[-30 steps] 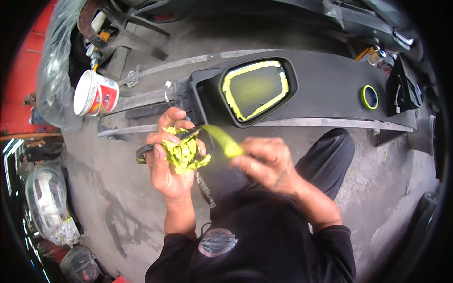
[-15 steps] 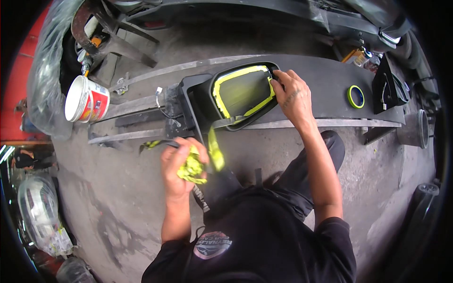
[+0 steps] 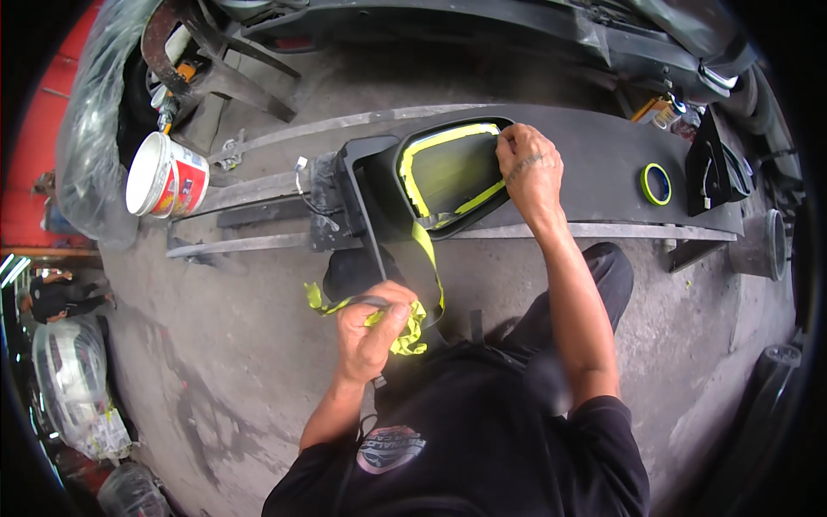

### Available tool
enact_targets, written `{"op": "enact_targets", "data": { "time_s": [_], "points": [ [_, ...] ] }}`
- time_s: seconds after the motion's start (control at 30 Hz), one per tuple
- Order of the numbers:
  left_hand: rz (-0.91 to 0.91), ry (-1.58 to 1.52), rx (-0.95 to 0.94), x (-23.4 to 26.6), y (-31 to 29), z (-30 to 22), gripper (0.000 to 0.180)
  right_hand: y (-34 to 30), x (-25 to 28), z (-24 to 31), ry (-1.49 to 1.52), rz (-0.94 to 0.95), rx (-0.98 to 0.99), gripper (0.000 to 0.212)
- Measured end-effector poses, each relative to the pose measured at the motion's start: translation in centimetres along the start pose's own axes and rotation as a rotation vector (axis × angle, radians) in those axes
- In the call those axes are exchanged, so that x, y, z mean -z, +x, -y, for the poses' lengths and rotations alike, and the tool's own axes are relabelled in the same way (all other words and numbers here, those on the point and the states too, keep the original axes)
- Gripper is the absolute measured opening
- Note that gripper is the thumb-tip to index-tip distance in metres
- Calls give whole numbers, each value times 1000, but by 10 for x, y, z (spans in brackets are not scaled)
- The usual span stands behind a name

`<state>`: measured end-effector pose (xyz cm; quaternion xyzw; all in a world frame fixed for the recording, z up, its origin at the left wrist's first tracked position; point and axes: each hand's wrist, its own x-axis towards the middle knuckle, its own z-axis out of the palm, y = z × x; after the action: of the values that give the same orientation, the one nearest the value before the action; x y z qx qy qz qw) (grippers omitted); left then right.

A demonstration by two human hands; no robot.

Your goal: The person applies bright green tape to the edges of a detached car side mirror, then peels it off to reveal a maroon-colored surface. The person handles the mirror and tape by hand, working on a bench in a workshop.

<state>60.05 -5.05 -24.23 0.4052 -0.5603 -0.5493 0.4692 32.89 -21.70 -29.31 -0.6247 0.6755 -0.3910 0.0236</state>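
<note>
A black car side mirror (image 3: 385,191) lies on the bench, its glass (image 3: 452,168) bordered by yellow-green masking tape (image 3: 410,178). My right hand (image 3: 531,168) is closed at the upper right corner of the mirror's rim, fingertips partly hidden. Below the mirror, my left hand (image 3: 372,332) is closed round a crumpled wad of yellow-green masking tape (image 3: 410,332) with dark strips in it. One loose end sticks out to the left. A long tape strip (image 3: 430,255) loops from the mirror's lower edge down to the wad.
On the bench (image 3: 594,172), a tape roll (image 3: 656,184) lies to the right, near a black part (image 3: 713,168). A white bucket (image 3: 155,177) stands left, below a dark chair (image 3: 215,77). A grey bucket (image 3: 762,244) is at the far right. Behind is a dark bumper (image 3: 448,26).
My left hand has moved right and slightly down with the tape wad, and the strip to the mirror now hangs in a loop. My right hand stays at the mirror's corner, its fingers more curled.
</note>
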Motion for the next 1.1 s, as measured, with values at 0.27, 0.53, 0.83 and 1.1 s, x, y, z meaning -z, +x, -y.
{"op": "enact_targets", "data": {
  "time_s": [0.27, 0.53, 0.83, 1.1],
  "points": [
    [-17, -32, 7, -5, 1, 3, 11, -3, -2, 0, -94, 20, 73, 15],
    [-11, -121, 59, -2, 1, 4, 15, 3, 1, 13, -62, 156, -41, 17],
    [-154, -88, -56, -2, 3, 21, 16, 0, 30, -5, 6, 128, 192, 21],
    [-62, -19, -65, 0, 11, 22, 21, 9, 27, -25, -216, 149, 559, 20]
  ]
}}
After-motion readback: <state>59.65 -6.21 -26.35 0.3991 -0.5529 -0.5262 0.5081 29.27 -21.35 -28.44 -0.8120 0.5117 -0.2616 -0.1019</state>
